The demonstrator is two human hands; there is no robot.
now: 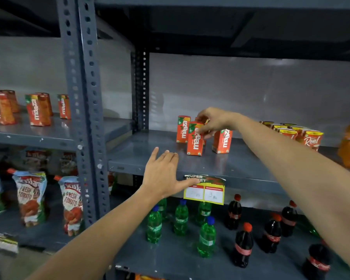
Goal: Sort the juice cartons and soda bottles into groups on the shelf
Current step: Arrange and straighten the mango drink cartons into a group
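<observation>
Head view showed the right hand pinching the front Maaza carton on the grey shelf; the left hand hovered open, empty.

We see a shelf of grey painted metal, smooth with a dull sheen that throws soft reflections, and a perforated metal upright in the same matt grey. The Maaza juice cartons look like printed coated card, lightly glossy. The green soda bottles are clear tinted plastic, shiny, with blue plastic caps; the cola bottles are glossy dark plastic with red caps. A paper price tag hangs crumpled on the shelf edge. The tomato pouches seem glossy plastic film.
</observation>
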